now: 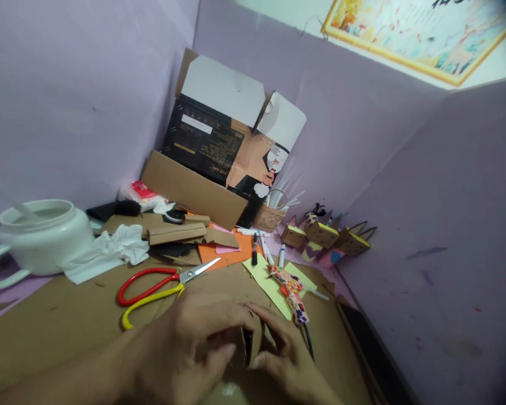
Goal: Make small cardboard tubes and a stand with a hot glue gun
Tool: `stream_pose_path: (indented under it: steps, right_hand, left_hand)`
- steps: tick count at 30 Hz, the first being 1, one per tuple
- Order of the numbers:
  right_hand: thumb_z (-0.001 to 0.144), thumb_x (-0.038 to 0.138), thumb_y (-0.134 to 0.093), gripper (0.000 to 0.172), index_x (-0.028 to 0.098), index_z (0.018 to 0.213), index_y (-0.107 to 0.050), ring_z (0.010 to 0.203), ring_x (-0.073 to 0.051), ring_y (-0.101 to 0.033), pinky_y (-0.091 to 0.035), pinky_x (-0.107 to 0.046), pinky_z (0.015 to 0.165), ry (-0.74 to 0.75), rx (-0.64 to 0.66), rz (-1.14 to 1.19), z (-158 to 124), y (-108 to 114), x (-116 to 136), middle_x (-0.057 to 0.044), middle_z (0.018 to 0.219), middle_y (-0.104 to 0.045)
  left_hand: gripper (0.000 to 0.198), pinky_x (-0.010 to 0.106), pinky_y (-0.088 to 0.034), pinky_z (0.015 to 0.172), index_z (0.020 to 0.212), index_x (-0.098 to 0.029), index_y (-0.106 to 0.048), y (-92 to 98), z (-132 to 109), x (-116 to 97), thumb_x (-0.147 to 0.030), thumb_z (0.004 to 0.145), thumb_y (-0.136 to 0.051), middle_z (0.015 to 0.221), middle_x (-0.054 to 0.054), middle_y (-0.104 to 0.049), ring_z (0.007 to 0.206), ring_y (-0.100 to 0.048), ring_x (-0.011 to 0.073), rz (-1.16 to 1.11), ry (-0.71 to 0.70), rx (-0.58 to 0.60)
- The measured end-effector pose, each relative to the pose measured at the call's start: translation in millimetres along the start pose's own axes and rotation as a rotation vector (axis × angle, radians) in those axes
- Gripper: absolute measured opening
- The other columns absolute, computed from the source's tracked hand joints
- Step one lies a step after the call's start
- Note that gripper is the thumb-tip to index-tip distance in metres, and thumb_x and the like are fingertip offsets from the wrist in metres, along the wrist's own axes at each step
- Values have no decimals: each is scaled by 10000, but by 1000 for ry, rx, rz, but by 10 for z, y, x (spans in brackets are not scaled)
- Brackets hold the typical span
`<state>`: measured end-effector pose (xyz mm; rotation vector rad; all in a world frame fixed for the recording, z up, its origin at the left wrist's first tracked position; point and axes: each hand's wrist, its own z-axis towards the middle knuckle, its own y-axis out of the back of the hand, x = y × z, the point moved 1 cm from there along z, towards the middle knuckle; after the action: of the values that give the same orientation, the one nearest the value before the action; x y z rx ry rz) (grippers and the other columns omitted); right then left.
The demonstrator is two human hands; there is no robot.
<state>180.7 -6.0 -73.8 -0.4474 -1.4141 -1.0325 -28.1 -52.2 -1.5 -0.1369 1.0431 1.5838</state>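
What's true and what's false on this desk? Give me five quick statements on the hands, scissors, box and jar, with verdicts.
1. The left hand and right hand both grip a small cardboard piece. True.
2. The scissors have one red and one yellow handle. True.
3. The right hand holds the scissors. False: they lie untouched on the brown cardboard sheet, left of the hands.
4. The cardboard box in the corner is shut. False: its flaps stand open.
5. The white jar stands by the right wall. False: it is at the far left, beside crumpled tissue.
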Motion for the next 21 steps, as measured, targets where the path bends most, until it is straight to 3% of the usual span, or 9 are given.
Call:
stream_pose_path:
  steps: [10,15,21]
  right_hand:
    - [680,496,-666,577,317,1210,-529,1144,-264,-503,-396,-386,967,59,-28,-155,-1,-9,43,-57,1227,-577]
    - [725,461,-639,543,282,1224,-518,1157,-282,-485,-366,-436,981,88,-36,-311,-33,22,8,-82,1225,-574]
    - [727,429,-648,429,273,1123,-594,996,-257,-594,-472,-370,848,117,-133,-337,-37,21,-14,-71,1081,-654]
  left_hand:
    - [232,251,-311,514,834,-192,-462,-7,-20,100,-68,652,-534,667,-19,-562,582,-508,127,259,-137,198]
    - [82,270,-261,476,724,-195,-457,-51,-37,148,-165,759,-525,624,-11,-542,551,-486,124,321,-135,269]
    - [116,261,-267,482,729,-203,-446,-64,-37,193,-115,732,-522,626,-21,-545,554,-491,121,325,-98,225]
